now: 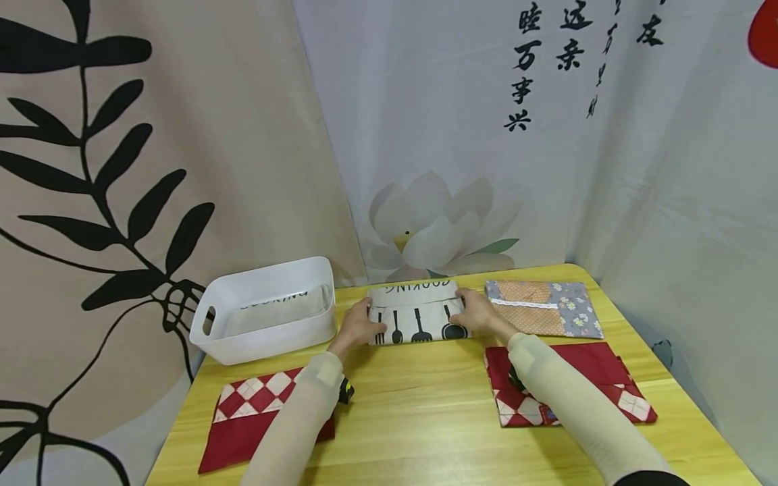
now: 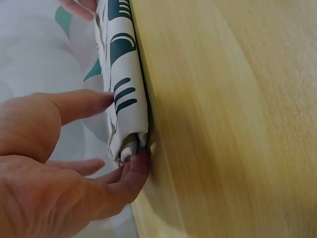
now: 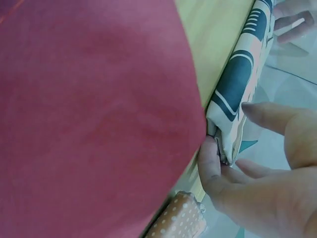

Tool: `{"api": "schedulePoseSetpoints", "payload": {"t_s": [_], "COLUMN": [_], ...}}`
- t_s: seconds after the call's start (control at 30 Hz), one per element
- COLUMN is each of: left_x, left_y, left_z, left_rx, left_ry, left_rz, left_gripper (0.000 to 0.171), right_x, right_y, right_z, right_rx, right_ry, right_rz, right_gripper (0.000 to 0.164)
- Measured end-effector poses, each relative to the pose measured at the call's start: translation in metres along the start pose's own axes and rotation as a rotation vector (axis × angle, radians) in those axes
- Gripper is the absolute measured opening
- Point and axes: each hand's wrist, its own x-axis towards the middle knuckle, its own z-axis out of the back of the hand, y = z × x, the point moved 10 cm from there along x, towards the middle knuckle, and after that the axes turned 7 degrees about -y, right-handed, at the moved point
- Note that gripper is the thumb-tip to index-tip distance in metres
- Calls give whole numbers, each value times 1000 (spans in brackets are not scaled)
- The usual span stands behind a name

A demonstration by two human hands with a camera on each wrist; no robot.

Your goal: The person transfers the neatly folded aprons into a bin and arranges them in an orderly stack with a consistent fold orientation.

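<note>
A folded white cloth (image 1: pixel 418 316) with dark kitchen-utensil prints and the word COOKING lies flat near the back of the yellow table. My left hand (image 1: pixel 358 325) grips its left end. In the left wrist view, the thumb is on the printed face of the cloth (image 2: pixel 131 106) and fingertips are at the folded end. The opposite end is held by my right hand (image 1: pixel 479 312). The right wrist view shows that thumb against the cloth (image 3: pixel 233 82), with fingers at the end fold; their tips are partly hidden.
To the left stands a white plastic tub (image 1: pixel 267 341) with a white lettered cloth (image 1: pixel 286 312) inside. A grey floral and orange dotted cloth (image 1: pixel 580 310) lies at right. Red checked cloths lie under each forearm, one left (image 1: pixel 234 447), one right (image 1: pixel 586 361). A curtain hangs behind.
</note>
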Motion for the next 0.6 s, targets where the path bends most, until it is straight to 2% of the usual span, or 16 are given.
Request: {"api": "schedulePoseSetpoints", "payload": {"t_s": [0.13, 0.37, 0.47, 0.6], "left_x": [7, -9, -14, -13], "left_y": [9, 2, 1, 3], "left_z": [-3, 10, 13, 9], "left_rx": [-9, -69, -79, -73], "left_ry": [-24, -32, -38, -30], "left_rz": [23, 90, 109, 107], "left_gripper": [80, 68, 68, 76], "right_x": [-1, -3, -3, -2], "right_y": [0, -7, -11, -14], "right_z": [5, 7, 7, 8], "right_rx": [-27, 33, 45, 69], "right_ry": [-21, -30, -29, -39], "right_rz": [-17, -89, -119, -142], "right_gripper": [71, 62, 64, 62]}}
